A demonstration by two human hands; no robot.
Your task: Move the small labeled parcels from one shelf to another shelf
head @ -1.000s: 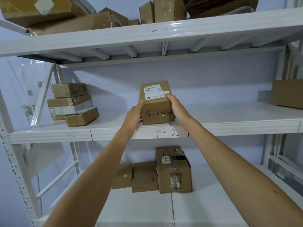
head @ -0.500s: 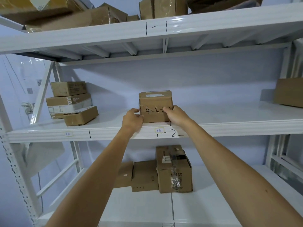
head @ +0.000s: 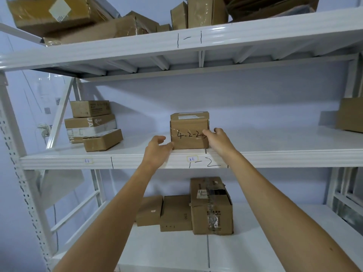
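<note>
A small brown cardboard parcel (head: 188, 130) with "4-2-2" handwritten on its front and a white label on top stands upright on the middle shelf (head: 275, 154), just above the "1-2" mark on the shelf edge. My left hand (head: 157, 149) is at its lower left corner, fingers apart, with only the thumb tip near the box. My right hand (head: 219, 140) is at the front right edge, its fingertips touching the box loosely and not wrapped around it.
Three stacked parcels (head: 90, 122) sit at the left of the middle shelf and a larger box (head: 350, 114) at its far right. Three boxes (head: 211, 209) stand on the lower shelf. Several boxes (head: 98, 22) crowd the top shelf.
The parcel went from tilted in both hands to set down flat on the middle shelf. Both hands have loosened, and the left one has come off the box.
</note>
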